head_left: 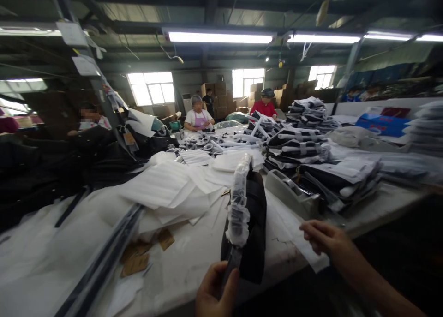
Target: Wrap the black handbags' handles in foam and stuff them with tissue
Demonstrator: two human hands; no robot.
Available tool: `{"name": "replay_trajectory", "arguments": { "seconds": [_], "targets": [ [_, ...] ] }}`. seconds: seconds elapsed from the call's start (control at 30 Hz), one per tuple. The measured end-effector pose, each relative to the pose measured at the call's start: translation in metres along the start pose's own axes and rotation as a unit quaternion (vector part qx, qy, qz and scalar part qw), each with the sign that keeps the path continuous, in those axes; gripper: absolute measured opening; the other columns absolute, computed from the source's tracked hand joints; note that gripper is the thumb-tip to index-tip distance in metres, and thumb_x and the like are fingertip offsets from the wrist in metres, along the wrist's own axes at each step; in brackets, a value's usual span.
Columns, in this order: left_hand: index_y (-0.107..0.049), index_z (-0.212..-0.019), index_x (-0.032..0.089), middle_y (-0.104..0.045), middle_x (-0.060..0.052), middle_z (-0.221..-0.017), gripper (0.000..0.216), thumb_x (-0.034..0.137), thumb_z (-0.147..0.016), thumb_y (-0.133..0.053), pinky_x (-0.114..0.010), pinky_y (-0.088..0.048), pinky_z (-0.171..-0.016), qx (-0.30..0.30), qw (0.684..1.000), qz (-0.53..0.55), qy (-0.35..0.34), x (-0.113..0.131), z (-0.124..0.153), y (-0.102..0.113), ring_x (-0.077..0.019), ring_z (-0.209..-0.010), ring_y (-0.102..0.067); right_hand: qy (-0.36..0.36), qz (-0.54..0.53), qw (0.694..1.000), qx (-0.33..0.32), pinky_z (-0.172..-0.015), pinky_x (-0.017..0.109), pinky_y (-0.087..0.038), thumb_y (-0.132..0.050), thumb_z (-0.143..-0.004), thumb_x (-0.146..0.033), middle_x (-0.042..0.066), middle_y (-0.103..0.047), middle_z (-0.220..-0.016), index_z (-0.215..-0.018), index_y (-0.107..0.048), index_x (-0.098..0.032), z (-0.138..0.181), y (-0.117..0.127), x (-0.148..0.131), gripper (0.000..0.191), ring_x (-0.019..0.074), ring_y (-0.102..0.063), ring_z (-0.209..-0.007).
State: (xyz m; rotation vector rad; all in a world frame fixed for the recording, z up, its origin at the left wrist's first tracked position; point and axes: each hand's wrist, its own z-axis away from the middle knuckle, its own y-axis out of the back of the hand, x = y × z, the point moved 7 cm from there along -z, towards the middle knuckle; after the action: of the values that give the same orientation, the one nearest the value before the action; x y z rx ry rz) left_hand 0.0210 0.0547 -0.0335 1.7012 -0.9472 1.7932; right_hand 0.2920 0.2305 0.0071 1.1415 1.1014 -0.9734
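A black handbag [255, 215] stands on the table in front of me, its arched handle partly covered in crinkled white wrapping [238, 211]. My left hand [218, 289] grips the bare lower end of that handle between thumb and fingers. To the right of the bag, my right hand [321, 238] has its fingers curled together at the edge of a long white wrapping strip [294, 231]. The strip lies across the table, and its near end hangs past the edge. The exact fingertip contact is partly hidden.
White foam sheets [159, 183] and brown tags [134, 264] lie left of the bag. Behind it are stacked wrapped bags [297, 141] and a grey plastic tray [290, 194]. A long dark strap in plastic [104, 257] crosses the left side. Co-workers [199, 116] work farther back.
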Motion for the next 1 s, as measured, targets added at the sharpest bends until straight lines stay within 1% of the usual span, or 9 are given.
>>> {"name": "replay_trajectory", "arguments": {
  "seconds": [0.07, 0.17, 0.23, 0.3, 0.4, 0.53, 0.7, 0.9, 1.0],
  "targets": [
    [-0.072, -0.078, 0.018, -0.074, -0.005, -0.075, 0.046, 0.063, -0.067, -0.077, -0.024, -0.048, -0.066, -0.008, 1.0, -0.03, -0.007, 0.002, 0.001, 0.0, -0.0203, -0.073, -0.065, 0.026, 0.024, 0.993, -0.113, -0.052, 0.021, -0.041, -0.071, -0.08, -0.052, 0.0, -0.062, -0.062, -0.068, -0.068, -0.016, 0.04, -0.048, -0.017, 0.038, 0.0098, -0.052, -0.05],
    [-0.071, -0.079, 0.02, -0.073, -0.003, -0.075, 0.041, 0.06, -0.071, -0.075, -0.024, -0.047, -0.068, -0.016, 0.997, -0.068, -0.02, 0.007, 0.004, 0.0, -0.0202, -0.075, -0.065, 0.012, 0.007, 0.978, -0.207, -0.049, 0.02, -0.039, -0.065, -0.083, -0.059, 0.001, -0.064, -0.061, -0.075, -0.069, -0.016, 0.084, -0.11, -0.031, 0.044, 0.01, -0.053, -0.048],
    [-0.071, -0.079, 0.021, -0.072, -0.001, -0.073, 0.038, 0.058, -0.074, -0.074, -0.025, -0.047, -0.069, -0.025, 0.995, -0.086, -0.031, 0.01, 0.006, -0.001, -0.0195, -0.074, -0.065, 0.005, -0.006, 0.974, -0.225, -0.045, 0.02, -0.037, -0.064, -0.082, -0.063, 0.001, -0.063, -0.059, -0.074, -0.068, -0.015, 0.093, -0.139, -0.035, 0.049, 0.0087, -0.051, -0.044],
    [-0.071, -0.08, 0.022, -0.071, 0.0, -0.072, 0.036, 0.057, -0.076, -0.072, -0.025, -0.047, -0.069, -0.035, 0.994, -0.096, -0.039, 0.012, 0.007, -0.002, -0.0188, -0.072, -0.064, 0.001, -0.006, 0.976, -0.216, -0.042, 0.019, -0.034, -0.064, -0.08, -0.064, 0.001, -0.061, -0.056, -0.07, -0.066, -0.014, 0.092, -0.156, -0.034, 0.051, 0.0077, -0.049, -0.04],
    [-0.07, -0.081, 0.022, -0.071, 0.0, -0.074, 0.033, 0.055, -0.078, -0.07, -0.025, -0.047, -0.07, -0.05, 0.993, -0.095, -0.049, 0.013, 0.008, -0.001, -0.0187, -0.073, -0.065, -0.003, 0.032, 0.981, -0.191, -0.038, 0.019, -0.031, -0.064, -0.078, -0.065, 0.001, -0.059, -0.052, -0.064, -0.063, -0.015, 0.085, -0.165, -0.03, 0.052, 0.0081, -0.047, -0.037],
    [-0.071, -0.084, 0.023, -0.072, 0.0, -0.078, 0.031, 0.053, -0.078, -0.07, -0.025, -0.048, -0.072, -0.071, 0.993, -0.078, -0.057, 0.013, 0.008, 0.001, -0.0196, -0.077, -0.066, 0.005, 0.098, 0.981, -0.167, -0.037, 0.019, -0.032, -0.061, -0.081, -0.063, 0.001, -0.06, -0.05, -0.062, -0.063, -0.016, 0.084, -0.161, -0.03, 0.051, 0.0092, -0.049, -0.036],
    [-0.071, -0.086, 0.021, -0.072, -0.002, -0.077, 0.036, 0.055, -0.076, -0.071, -0.025, -0.048, -0.069, -0.101, 0.993, -0.049, -0.02, 0.009, 0.007, 0.002, -0.0194, -0.074, -0.065, 0.002, 0.15, 0.977, -0.154, -0.04, 0.02, -0.036, -0.062, -0.081, -0.064, 0.002, -0.064, -0.051, -0.061, -0.064, -0.016, 0.082, -0.155, -0.029, 0.053, 0.0106, -0.053, -0.038],
    [-0.072, -0.083, 0.019, -0.072, -0.003, -0.075, 0.04, 0.057, -0.072, -0.075, -0.025, -0.046, -0.068, -0.115, 0.993, -0.015, 0.023, 0.012, 0.007, 0.0, -0.0185, -0.072, -0.063, 0.013, 0.103, 0.98, -0.169, -0.045, 0.021, -0.041, -0.065, -0.081, -0.063, 0.001, -0.064, -0.054, -0.066, -0.067, -0.015, 0.08, -0.154, -0.02, 0.05, 0.012, -0.057, -0.043],
    [-0.073, -0.083, 0.018, -0.071, -0.002, -0.072, 0.044, 0.059, -0.07, -0.077, -0.025, -0.046, -0.067, -0.122, 0.991, 0.005, 0.052, 0.009, 0.007, -0.001, -0.0169, -0.069, -0.061, 0.017, 0.013, 0.975, -0.22, -0.053, 0.022, -0.047, -0.063, -0.085, -0.06, 0.001, -0.064, -0.058, -0.072, -0.068, -0.014, 0.085, -0.157, -0.013, 0.048, 0.0132, -0.061, -0.051]
  ]
}}
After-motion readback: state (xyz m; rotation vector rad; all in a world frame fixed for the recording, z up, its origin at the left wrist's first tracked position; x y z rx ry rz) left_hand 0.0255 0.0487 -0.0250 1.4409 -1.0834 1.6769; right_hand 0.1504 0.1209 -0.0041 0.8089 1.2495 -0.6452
